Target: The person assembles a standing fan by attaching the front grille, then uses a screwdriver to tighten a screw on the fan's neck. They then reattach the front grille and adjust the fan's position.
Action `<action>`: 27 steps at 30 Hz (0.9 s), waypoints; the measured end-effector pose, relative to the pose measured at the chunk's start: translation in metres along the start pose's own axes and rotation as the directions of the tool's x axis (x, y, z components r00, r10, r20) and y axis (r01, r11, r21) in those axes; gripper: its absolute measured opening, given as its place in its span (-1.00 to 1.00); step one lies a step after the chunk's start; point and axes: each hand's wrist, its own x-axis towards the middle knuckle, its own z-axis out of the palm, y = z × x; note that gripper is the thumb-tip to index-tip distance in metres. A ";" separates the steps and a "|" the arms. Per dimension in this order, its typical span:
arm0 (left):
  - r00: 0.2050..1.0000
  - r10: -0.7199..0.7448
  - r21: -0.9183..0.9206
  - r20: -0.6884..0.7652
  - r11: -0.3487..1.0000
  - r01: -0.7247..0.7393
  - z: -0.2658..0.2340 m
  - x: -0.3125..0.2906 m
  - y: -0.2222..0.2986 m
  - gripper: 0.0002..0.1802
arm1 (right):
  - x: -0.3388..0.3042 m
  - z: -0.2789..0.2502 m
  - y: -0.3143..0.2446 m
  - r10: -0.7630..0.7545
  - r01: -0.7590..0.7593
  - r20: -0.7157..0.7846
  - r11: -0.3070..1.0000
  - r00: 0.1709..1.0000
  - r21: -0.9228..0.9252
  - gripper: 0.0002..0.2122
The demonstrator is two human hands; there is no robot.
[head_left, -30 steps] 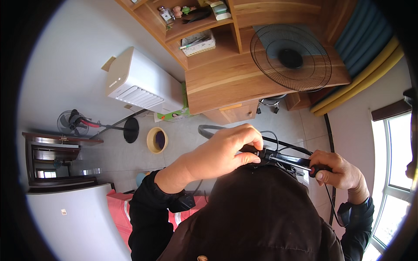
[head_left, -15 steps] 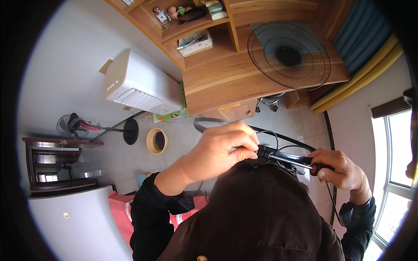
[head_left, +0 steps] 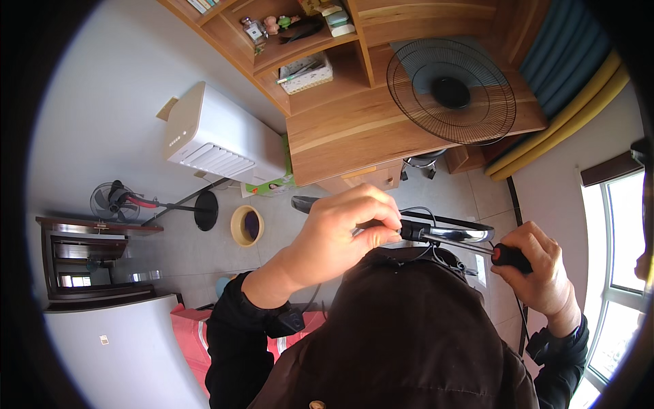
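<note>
My right hand (head_left: 538, 269) is wrapped round the black-and-red handle of a screwdriver (head_left: 509, 258). Its metal shaft points left, toward a black cylindrical piece (head_left: 411, 231) on a black-and-chrome fan part (head_left: 466, 235) in front of my chest. My left hand (head_left: 357, 221) is closed in a pinch at the left end of that black piece; the fingers hide exactly what they grip. Thin dark and pale wires (head_left: 443, 258) hang round the fan part. Beyond my left knuckles shows a grey, blade-like shape (head_left: 305, 203). My jacket covers the lower side of the part.
A wire fan guard (head_left: 449, 92) lies on the wooden desk (head_left: 354, 133) ahead. To the left are a white air cooler (head_left: 221, 136), a standing fan (head_left: 116, 201) and a cream basin (head_left: 246, 226) on the floor. A window (head_left: 620, 273) is at right.
My right hand has shifted right and slightly down with the screwdriver, its fingers now clear of the fan part. The fan part and the grey blade-like shape have turned. My left hand keeps its pinch.
</note>
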 end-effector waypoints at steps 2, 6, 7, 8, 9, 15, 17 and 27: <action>1.000 0.003 0.004 -0.010 1.000 -0.003 0.001 0.000 0.000 -0.78 | -0.001 0.000 0.002 0.010 -0.011 0.053 1.000 0.999 0.006 -0.70; 1.000 -0.011 0.030 -0.001 0.999 0.011 0.004 0.000 0.003 -0.79 | 0.003 0.001 0.010 -0.020 0.026 0.103 0.998 0.995 -0.057 -0.74; 1.000 -0.010 0.029 -0.003 1.000 0.010 0.005 0.000 0.003 -0.79 | 0.004 0.002 0.011 -0.054 0.058 0.081 0.997 0.995 -0.053 -0.74; 1.000 -0.010 0.030 -0.006 1.000 0.010 0.005 -0.001 0.003 -0.79 | 0.005 0.003 0.012 -0.072 0.077 0.078 0.995 0.994 -0.060 -0.74; 1.000 -0.008 0.029 -0.008 1.000 0.008 0.006 -0.001 0.003 -0.79 | 0.005 0.004 0.012 -0.077 0.083 0.074 0.994 0.994 -0.076 -0.74; 1.000 -0.022 0.041 -0.018 0.999 0.023 0.005 -0.007 0.000 -0.78 | -0.002 0.002 0.002 0.059 -0.057 -0.011 0.985 0.998 0.163 -0.74; 0.999 0.000 0.078 -0.038 0.997 0.003 0.007 -0.006 -0.001 -0.75 | -0.004 -0.001 0.005 0.017 -0.016 -0.004 0.992 1.000 0.126 -0.73; 0.998 -0.048 0.059 0.049 0.997 0.045 0.027 -0.001 -0.008 -0.80 | -0.025 0.013 0.034 0.043 -0.046 0.102 0.998 0.994 0.033 -0.74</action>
